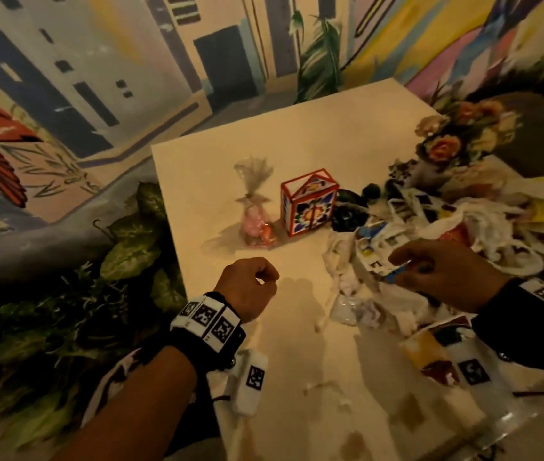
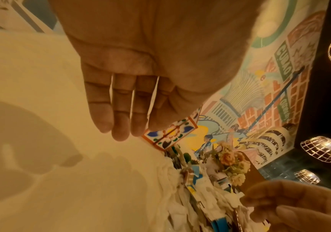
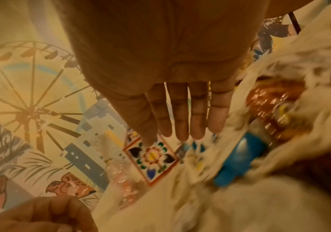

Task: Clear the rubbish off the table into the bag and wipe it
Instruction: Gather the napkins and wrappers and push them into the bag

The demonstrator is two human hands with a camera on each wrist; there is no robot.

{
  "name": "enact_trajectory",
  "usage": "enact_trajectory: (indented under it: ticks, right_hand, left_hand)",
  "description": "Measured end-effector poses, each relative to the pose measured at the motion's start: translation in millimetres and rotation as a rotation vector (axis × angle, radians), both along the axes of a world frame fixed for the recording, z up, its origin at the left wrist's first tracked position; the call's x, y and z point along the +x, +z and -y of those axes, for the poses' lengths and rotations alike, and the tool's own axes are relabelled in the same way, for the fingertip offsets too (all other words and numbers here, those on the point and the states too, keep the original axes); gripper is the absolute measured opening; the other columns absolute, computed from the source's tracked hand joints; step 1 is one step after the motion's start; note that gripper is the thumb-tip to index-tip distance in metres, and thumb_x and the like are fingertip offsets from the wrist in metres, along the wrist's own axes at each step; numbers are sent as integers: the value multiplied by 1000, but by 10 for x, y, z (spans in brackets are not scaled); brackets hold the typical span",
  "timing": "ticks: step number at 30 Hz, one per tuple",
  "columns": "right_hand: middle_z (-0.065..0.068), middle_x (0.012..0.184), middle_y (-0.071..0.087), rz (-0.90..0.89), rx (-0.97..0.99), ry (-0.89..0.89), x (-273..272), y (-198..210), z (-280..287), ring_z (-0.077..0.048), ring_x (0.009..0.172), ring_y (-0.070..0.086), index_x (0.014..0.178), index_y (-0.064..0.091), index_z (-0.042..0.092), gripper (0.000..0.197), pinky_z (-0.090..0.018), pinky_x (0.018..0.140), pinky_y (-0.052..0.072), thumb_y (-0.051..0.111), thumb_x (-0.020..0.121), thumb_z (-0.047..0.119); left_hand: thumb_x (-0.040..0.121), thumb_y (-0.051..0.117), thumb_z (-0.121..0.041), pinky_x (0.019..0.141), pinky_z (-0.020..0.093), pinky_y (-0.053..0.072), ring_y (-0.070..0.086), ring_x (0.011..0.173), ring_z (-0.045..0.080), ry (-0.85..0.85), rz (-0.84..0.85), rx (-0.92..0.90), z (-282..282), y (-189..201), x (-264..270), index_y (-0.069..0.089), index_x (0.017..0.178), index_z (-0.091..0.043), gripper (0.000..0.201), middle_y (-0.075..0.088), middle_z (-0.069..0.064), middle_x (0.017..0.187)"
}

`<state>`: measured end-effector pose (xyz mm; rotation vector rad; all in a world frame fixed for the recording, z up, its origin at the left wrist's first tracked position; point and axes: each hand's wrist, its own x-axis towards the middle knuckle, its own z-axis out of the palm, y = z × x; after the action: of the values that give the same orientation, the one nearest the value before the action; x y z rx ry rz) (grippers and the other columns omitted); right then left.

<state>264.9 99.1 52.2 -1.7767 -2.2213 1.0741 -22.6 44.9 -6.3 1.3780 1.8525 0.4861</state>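
Room: painted murals of buildings and a big wheel on the walls; leafy plants to the left; dim warm light.
Table [image 1: 314, 134]: pale top, bare on the far and left parts, brown stains near the front edge, so the wiping is not yet done.
Rubbish heap [image 1: 437, 227]: crumpled white tissues, printed wrappers and cups piled along the right side, probably gathered there to go in one sweep.
Keepers, by my guess: patterned box [image 1: 309, 204] upright mid-table, cellophane sweet pouch [image 1: 255, 224] just beside it on the left, flower pot [image 1: 457, 141] at the far right; these look like decor, not waste.
Left hand [image 1: 247, 287]: hovers above bare table, holding nothing; the head view shows it loosely curled, the left wrist view shows fingers [image 2: 121, 109] fairly straight. Relaxed, likely waiting to help.
Right hand [image 1: 447, 271]: at the near edge of the heap, thumb and fingers seemingly pinching a small blue-edged scrap [image 1: 397, 274]; the right wrist view shows fingers [image 3: 182, 113] straight, so the grip is not certain.
Bag: clear plastic [image 1: 510, 417] at the lower right may be it; cut off by the frame, cannot confirm.
Blur: right wrist view smears the heap; a blue object [image 3: 237, 161] there cannot be identified.
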Motion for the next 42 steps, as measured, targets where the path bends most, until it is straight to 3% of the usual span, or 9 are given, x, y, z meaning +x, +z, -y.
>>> enact_trajectory:
  ticks: [6, 10, 16, 21, 25, 29, 33, 37, 42]
  right_hand:
    - [9, 106, 60, 80, -1, 48, 444, -177, -374, -13, 89, 57, 107, 63, 24, 31, -19, 72, 46, 72, 78, 27]
    - [1, 112, 58, 127, 87, 109, 495, -189, -471, -12, 89, 49, 110, 63, 20, 35, -21, 75, 37, 74, 77, 23]
    - [-3, 139, 46, 239, 181, 224, 499, -277, -583, -23, 127, 40, 118, 59, 25, 55, -35, 105, 36, 79, 68, 19]
    - [-1, 154, 17, 343, 195, 451, 342, -416, -666, -28, 140, 15, 136, 38, 35, 84, -45, 114, 24, 79, 63, 41]
    - [-1, 157, -11, 553, 178, 605, 200, -635, -739, -33, 144, -1, 144, 6, 43, 113, -52, 116, 17, 80, 59, 49]
    - [-4, 157, -12, 513, 139, 568, 187, -736, -800, -34, 142, 16, 142, 0, 48, 103, -48, 109, 34, 73, 70, 42]
    - [1, 155, 12, 411, 137, 518, 195, -733, -776, -31, 135, 31, 140, 26, 41, 70, -43, 105, 40, 62, 81, 36]
    - [-6, 144, 38, 235, 123, 384, 144, -695, -827, -33, 125, 44, 124, 56, 23, 47, -42, 101, 43, 64, 79, 13]
    - [-12, 127, 55, 242, 115, 280, 96, -602, -896, -32, 115, 51, 119, 60, 15, 37, -38, 96, 44, 57, 83, 5]
  left_hand:
    - [82, 64, -13, 80, 28, 50, 63, 87, 19, 0, -39, -62, -144, -101, 566, 65, 96, -21, 16, 65, -4, 102]
    - [80, 69, -22, 84, 23, 44, 59, 97, 20, -55, -121, -112, -213, -152, 768, 57, 118, -23, 39, 56, -2, 124]
    - [58, 86, -43, 109, 32, 33, 31, 136, 24, -288, -220, -230, -374, -314, 1077, 11, 149, -30, 118, 9, 3, 154]
    - [49, 85, -58, 113, 50, 26, 6, 143, 36, -401, -392, -359, -422, -351, 1312, -10, 147, -35, 139, -23, 6, 154]
    - [55, 79, -61, 112, 50, 29, 8, 142, 38, -376, -457, -334, -426, -388, 1436, -3, 148, -32, 127, -20, 7, 155]
    - [64, 76, -50, 99, 44, 44, 37, 124, 35, -309, -409, -167, -383, -448, 1516, 25, 140, -24, 95, 12, 7, 147]
    - [83, 64, -37, 87, 41, 48, 51, 102, 31, -241, -334, -38, -387, -495, 1557, 44, 125, -21, 49, 35, 6, 127]
    - [86, 61, -18, 84, 40, 46, 52, 104, 34, -216, -317, -28, -453, -537, 1565, 44, 129, -19, 46, 37, 7, 124]
    - [86, 52, -6, 90, 39, 44, 52, 105, 34, -151, -215, -19, -491, -491, 1575, 49, 128, -17, 43, 42, 8, 122]
